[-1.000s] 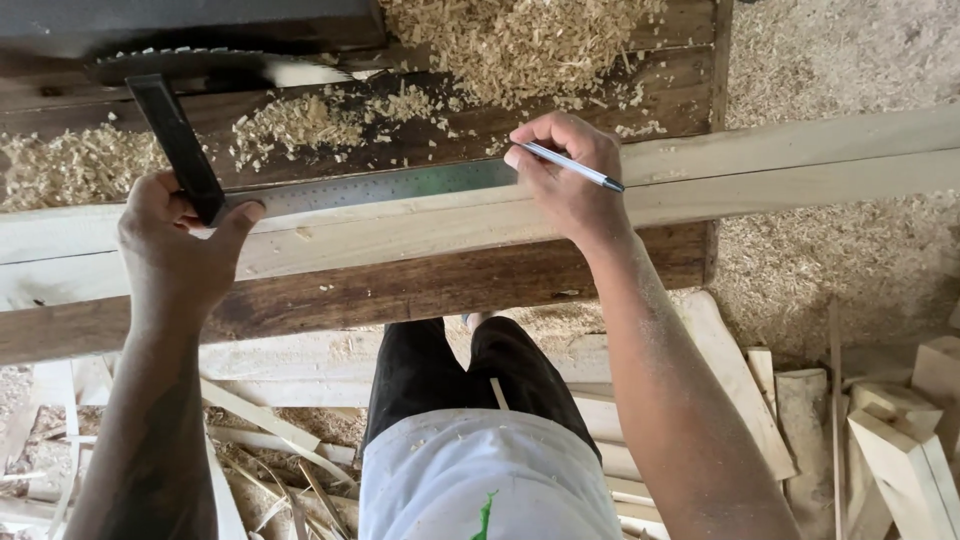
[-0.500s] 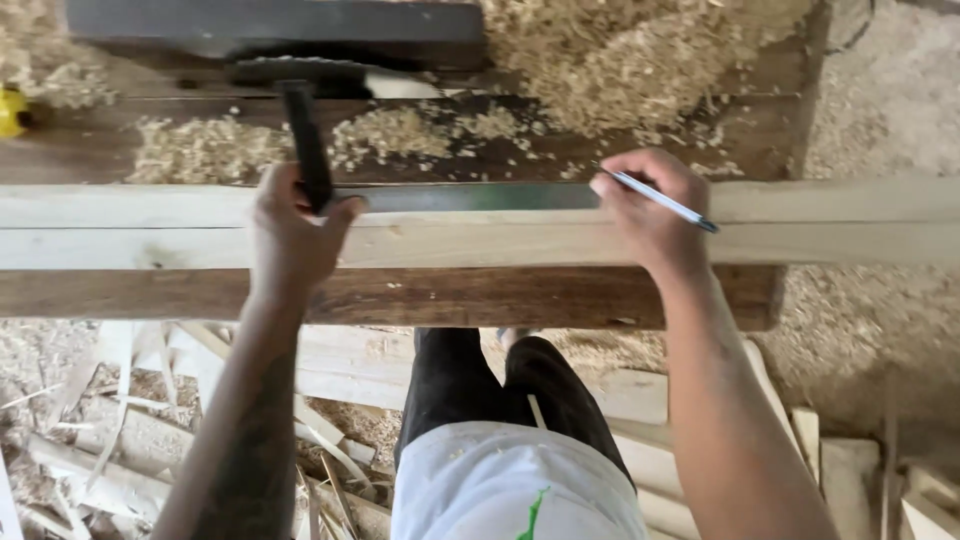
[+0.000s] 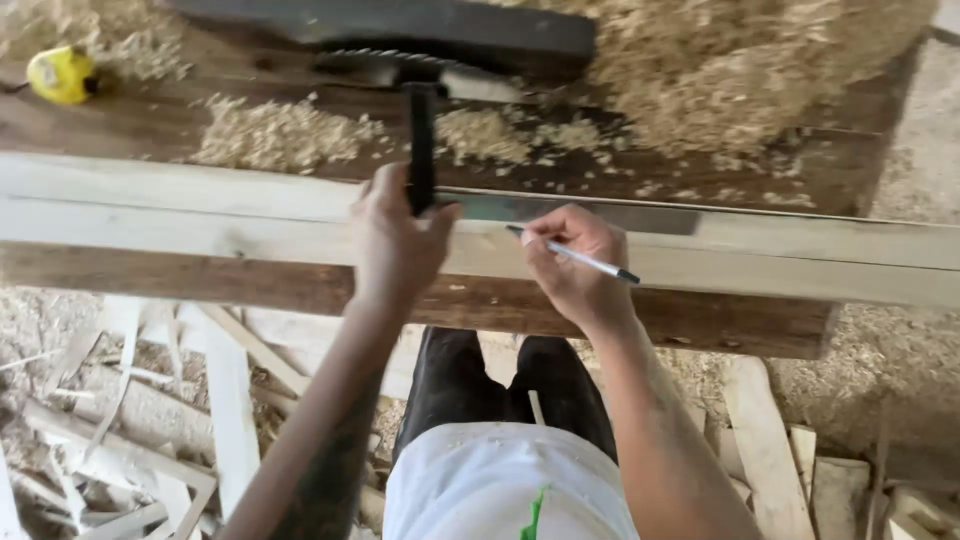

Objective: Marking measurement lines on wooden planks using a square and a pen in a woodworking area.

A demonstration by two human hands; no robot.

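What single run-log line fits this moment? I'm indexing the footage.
left hand: grips black-handled steel try square | right hand: holds silver pen | both on pale wooden plank | sawdust-strewn dark workbench

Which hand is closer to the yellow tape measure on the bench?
Left. The left hand grips the square's black handle, to the right of the yellow tape measure. The right hand, holding a pen, sits farther right still.

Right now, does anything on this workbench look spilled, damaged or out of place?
Pale wood shavings lie heaped over the dark wooden bench, partly around the toothed circular saw blade. Offcuts litter the floor. Nothing looks damaged.
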